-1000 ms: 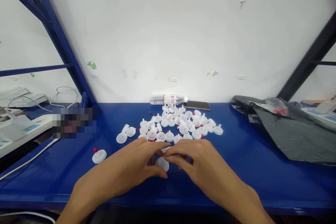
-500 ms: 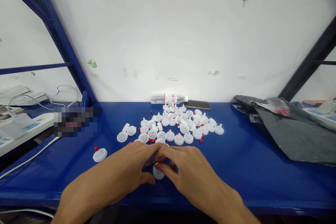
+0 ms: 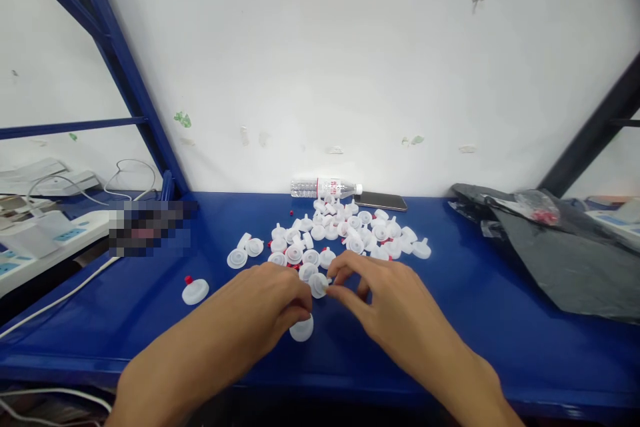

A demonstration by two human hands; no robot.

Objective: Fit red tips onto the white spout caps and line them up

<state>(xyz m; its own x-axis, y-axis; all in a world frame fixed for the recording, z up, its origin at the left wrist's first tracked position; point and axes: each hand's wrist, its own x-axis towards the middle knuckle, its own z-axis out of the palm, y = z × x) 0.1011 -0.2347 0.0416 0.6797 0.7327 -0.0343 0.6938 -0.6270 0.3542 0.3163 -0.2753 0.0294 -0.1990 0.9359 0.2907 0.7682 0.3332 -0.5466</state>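
Note:
A heap of several white round plastic caps, some with small red plugs, lies on the blue bench. My left hand is curled, thumb and fingers pinching a white cap low over the bench. My right hand reaches into the near edge of the heap, its fingertips pinched on another white cap. A single white cap with a red plug lies apart at the left.
A clear water bottle lies on its side by the wall, a dark phone beside it. A black plastic bag covers the bench's right side. Blue frame struts rise at left. White power strips and cables sit at far left.
My right hand has let go of the cap held between both hands and moved forward to a cap at the heap's edge. The left hand keeps its cap.

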